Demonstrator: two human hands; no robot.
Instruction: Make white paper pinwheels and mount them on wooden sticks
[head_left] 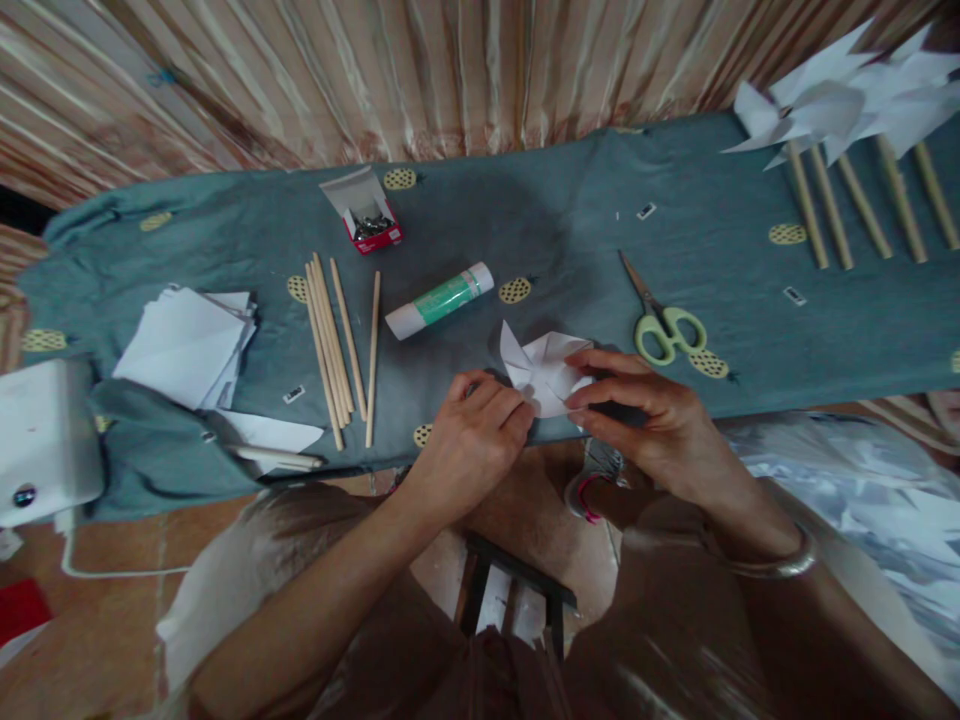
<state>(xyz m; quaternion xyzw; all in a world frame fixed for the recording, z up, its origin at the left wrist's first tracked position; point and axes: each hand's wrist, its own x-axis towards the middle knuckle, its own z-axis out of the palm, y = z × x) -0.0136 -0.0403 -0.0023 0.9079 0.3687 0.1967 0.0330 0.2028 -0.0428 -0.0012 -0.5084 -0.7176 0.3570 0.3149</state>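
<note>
Grasping the white paper pinwheel [551, 372] with left hand [476, 435] and right hand [652, 415], you aim its pointed flap [513, 350], long axis slanting, away beyond the left hand.

White paper [541, 378], green-handled scissors [651, 306]; pineapple-patterned teal cloth [562, 235]

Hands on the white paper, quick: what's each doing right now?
Left hand: curled closed, holding the folded white paper at its left.
Right hand: fingertips on its right side; grip cannot be told.
</note>
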